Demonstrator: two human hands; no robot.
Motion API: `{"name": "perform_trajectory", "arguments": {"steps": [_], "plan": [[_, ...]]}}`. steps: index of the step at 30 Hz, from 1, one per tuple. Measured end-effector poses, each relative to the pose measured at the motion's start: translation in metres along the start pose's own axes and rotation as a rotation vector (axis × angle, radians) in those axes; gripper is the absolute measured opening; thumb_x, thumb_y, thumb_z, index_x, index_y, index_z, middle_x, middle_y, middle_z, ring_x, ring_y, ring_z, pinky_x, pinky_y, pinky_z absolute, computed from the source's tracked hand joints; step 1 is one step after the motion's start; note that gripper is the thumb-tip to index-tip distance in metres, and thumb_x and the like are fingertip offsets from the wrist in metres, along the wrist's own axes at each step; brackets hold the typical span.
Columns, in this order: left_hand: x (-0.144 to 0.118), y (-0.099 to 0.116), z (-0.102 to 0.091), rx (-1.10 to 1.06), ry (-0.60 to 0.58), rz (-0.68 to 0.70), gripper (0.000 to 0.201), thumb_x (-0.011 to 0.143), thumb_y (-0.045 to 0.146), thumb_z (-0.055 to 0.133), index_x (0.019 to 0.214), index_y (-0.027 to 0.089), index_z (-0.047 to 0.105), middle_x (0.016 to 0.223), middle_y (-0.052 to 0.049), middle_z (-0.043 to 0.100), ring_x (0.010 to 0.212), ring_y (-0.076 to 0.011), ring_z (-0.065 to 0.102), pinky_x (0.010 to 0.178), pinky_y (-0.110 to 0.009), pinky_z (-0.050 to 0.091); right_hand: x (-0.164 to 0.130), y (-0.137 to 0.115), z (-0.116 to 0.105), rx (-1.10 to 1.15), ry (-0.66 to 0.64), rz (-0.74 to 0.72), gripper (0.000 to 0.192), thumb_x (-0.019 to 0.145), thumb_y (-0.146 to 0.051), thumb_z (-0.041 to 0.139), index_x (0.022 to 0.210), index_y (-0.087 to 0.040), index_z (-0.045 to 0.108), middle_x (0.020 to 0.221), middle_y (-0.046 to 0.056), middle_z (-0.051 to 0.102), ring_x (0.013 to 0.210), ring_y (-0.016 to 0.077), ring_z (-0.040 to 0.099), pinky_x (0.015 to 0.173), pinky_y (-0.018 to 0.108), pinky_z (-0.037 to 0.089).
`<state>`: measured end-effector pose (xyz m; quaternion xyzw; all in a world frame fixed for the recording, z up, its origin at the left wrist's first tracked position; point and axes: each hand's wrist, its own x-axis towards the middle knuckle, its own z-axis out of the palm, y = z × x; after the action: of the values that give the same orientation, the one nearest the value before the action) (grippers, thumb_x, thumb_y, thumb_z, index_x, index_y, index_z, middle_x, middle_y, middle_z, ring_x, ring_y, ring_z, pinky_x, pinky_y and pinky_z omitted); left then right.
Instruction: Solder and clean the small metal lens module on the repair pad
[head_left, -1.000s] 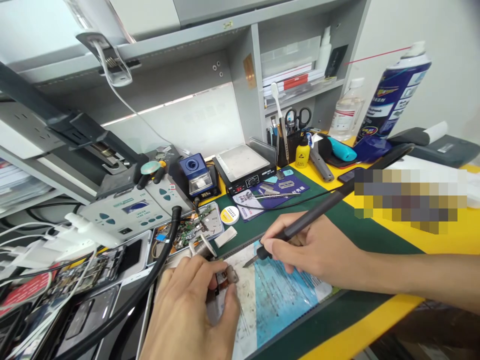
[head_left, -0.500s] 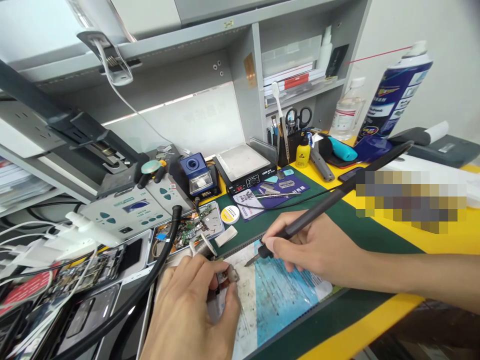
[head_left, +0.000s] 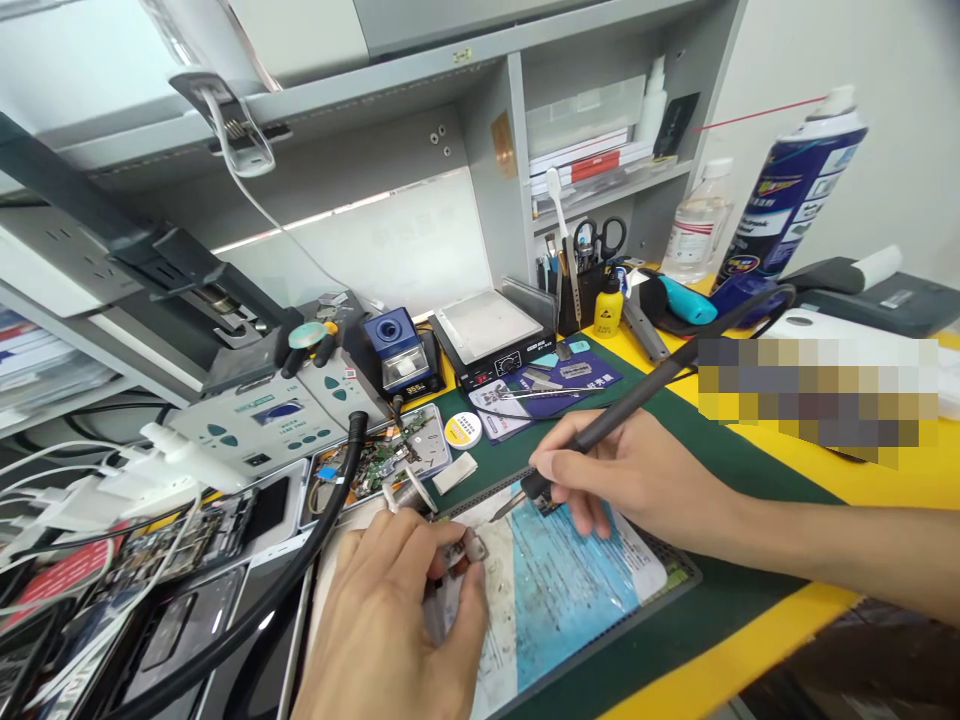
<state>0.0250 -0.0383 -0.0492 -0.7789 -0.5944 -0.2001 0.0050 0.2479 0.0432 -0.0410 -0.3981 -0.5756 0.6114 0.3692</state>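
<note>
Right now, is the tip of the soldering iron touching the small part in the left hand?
No, the soldering iron tip hangs just right of the small part pinched by the left hand, with a gap between.

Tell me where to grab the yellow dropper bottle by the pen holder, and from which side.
Take the yellow bottle around its squat body, coming from the front, probably. It stands upright with a narrow black cap, the pen holder crowds its left side, and the green mat in front leaves open room to approach.
</note>
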Motion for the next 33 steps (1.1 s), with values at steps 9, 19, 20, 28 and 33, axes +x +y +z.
{"name": "perform_trajectory", "arguments": {"steps": [9,19,20,28,33], "plan": [[-0.0002,0.0069,0.0006,-0.024,0.01,-0.065,0.016,0.088,0.035,0.059,0.093,0.024,0.069,0.078,-0.004,0.06,0.079,-0.0241,0.056,0.072,-0.037,0.042,0.0077,-0.0019,-0.0043,0.161,-0.007,0.09,0.018,0.082,-0.025,0.067,0.072,-0.017,0.056,0.06,-0.002,0.063,0.04,0.0104,0.058,0.032,0.018,0.042],[0.0011,0.0077,-0.0004,-0.058,0.004,-0.07,0.015,0.09,0.035,0.056,0.09,0.023,0.067,0.076,-0.003,0.057,0.077,-0.0224,0.054,0.073,-0.036,0.04,0.0052,0.001,-0.0043,0.138,-0.013,0.029,0.01,0.079,-0.024,0.068,0.081,-0.016,0.063,0.063,-0.002,0.063,0.043,0.0127,0.06,0.034,0.021,0.045],[0.0011,0.0077,-0.0004,-0.056,0.011,-0.063,0.015,0.09,0.035,0.056,0.09,0.023,0.067,0.076,-0.003,0.057,0.077,-0.0223,0.054,0.073,-0.036,0.04,0.0051,0.0009,-0.0042,0.133,-0.013,0.029,0.011,0.078,-0.024,0.069,0.081,-0.016,0.063,0.063,-0.001,0.063,0.043,0.0131,0.061,0.034,0.021,0.045],[0.0001,0.0059,0.0018,-0.055,0.039,-0.048,0.014,0.09,0.032,0.057,0.093,0.023,0.067,0.076,-0.003,0.057,0.078,-0.0226,0.053,0.072,-0.036,0.039,0.0032,-0.001,-0.0049,0.118,-0.03,0.027,0.011,0.077,-0.024,0.071,0.081,-0.015,0.065,0.062,-0.001,0.063,0.044,0.0128,0.06,0.035,0.021,0.044],[-0.0006,0.0067,0.0024,-0.068,0.046,-0.047,0.013,0.091,0.032,0.057,0.095,0.023,0.066,0.078,-0.003,0.056,0.08,-0.022,0.052,0.074,-0.036,0.038,0.0006,-0.0011,-0.0051,0.115,-0.055,0.005,0.018,0.087,-0.03,0.068,0.078,-0.015,0.064,0.06,-0.001,0.064,0.041,0.0116,0.059,0.037,0.021,0.044]]}}
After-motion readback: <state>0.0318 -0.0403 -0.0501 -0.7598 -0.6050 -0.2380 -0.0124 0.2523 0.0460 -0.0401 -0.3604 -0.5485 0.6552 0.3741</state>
